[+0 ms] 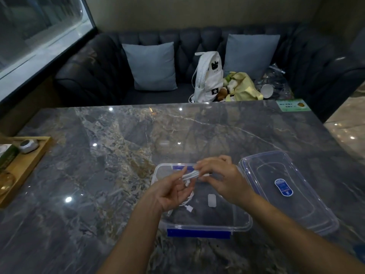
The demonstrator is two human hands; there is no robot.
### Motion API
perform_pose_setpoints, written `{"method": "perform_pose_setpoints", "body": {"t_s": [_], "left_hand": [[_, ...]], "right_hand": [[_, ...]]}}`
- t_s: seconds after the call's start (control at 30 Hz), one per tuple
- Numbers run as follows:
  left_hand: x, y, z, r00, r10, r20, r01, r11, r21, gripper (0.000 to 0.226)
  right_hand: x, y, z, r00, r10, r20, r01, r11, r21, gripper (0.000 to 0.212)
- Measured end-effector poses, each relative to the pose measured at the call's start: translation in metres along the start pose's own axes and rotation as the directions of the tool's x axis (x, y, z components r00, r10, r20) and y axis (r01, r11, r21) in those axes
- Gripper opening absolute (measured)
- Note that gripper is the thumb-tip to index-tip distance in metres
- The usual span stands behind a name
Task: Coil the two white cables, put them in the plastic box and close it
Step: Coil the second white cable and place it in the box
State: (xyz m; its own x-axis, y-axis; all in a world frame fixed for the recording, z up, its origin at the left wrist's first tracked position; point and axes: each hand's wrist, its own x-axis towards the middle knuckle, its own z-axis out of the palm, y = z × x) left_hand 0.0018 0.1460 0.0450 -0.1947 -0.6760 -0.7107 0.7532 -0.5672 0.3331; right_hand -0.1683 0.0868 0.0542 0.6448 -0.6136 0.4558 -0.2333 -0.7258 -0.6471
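A clear plastic box (207, 227) with blue clasps sits open on the marble table, near me. Over it both hands hold a bundle of white cable (190, 176). My right hand (221, 177) grips one end of the bundle with curled fingers. My left hand (172, 189) pinches the other end, palm up. A loose tail of white cable with a plug (189, 208) hangs down from my left hand into the box. Right of the box, the clear lid (286, 190) lies flat on the table, a blue label on it. I cannot tell the two cables apart.
A wooden tray (25, 165) with small items stands at the table's left edge. A green card (293, 105) lies at the far right corner. Behind the table a dark sofa holds cushions, a white backpack (208, 76) and a yellow bag.
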Motion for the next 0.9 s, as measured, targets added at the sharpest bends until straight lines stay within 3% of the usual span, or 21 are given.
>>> {"method": "perform_pose_setpoints", "body": {"t_s": [0.1,0.17,0.2,0.23,0.3,0.33,0.37,0.4,0.47,0.6,0.8,0.9], "left_hand": [[0.003,0.000,-0.006,1.000,0.025,-0.005,-0.025,0.999,0.046,0.019],[0.004,0.001,-0.009,0.998,0.064,0.002,-0.064,0.997,0.050,0.017],[0.005,0.001,-0.010,0.996,0.087,0.002,-0.087,0.995,0.049,0.017],[0.006,0.002,-0.012,0.994,0.110,-0.005,-0.110,0.992,0.060,0.017],[0.009,0.001,-0.012,0.985,0.166,-0.038,-0.158,0.975,0.157,0.017],[0.011,-0.001,-0.011,0.979,0.197,-0.056,-0.180,0.958,0.225,0.017],[0.013,-0.003,-0.010,0.971,0.228,-0.071,-0.199,0.938,0.282,0.018],[0.016,-0.005,-0.008,0.963,0.255,-0.083,-0.216,0.921,0.323,0.019],[0.021,-0.011,-0.005,0.948,0.299,-0.108,-0.240,0.896,0.373,0.023],[0.034,-0.024,0.003,0.921,0.356,-0.158,-0.249,0.850,0.464,0.021],[0.051,-0.035,0.008,0.908,0.350,-0.230,-0.138,0.768,0.626,0.021],[0.057,-0.040,0.008,0.892,0.384,-0.238,-0.097,0.678,0.729,0.020]], "right_hand": [[-0.005,0.004,0.001,1.000,-0.014,-0.003,0.013,0.995,-0.096,0.029],[-0.008,0.007,0.003,0.992,0.127,0.011,-0.126,0.990,-0.069,0.043],[-0.010,0.007,0.004,0.963,0.269,0.024,-0.270,0.962,0.037,0.046],[-0.010,0.005,0.004,0.896,0.440,0.056,-0.442,0.875,0.195,0.043],[-0.010,0.002,0.004,0.689,0.698,0.196,-0.663,0.497,0.559,0.025],[-0.011,0.004,0.004,0.592,0.756,0.279,-0.692,0.299,0.657,0.016],[-0.012,0.005,0.005,0.532,0.775,0.342,-0.708,0.186,0.681,0.014],[-0.014,0.007,0.006,0.500,0.779,0.378,-0.732,0.146,0.666,0.020],[-0.017,0.010,0.010,0.474,0.802,0.364,-0.770,0.178,0.613,0.023],[-0.022,0.022,0.019,0.432,0.876,0.213,-0.823,0.287,0.490,0.002],[-0.026,0.043,0.034,0.369,0.923,0.114,-0.904,0.327,0.274,0.013],[-0.025,0.050,0.043,0.331,0.937,0.109,-0.935,0.310,0.172,0.012]]}}
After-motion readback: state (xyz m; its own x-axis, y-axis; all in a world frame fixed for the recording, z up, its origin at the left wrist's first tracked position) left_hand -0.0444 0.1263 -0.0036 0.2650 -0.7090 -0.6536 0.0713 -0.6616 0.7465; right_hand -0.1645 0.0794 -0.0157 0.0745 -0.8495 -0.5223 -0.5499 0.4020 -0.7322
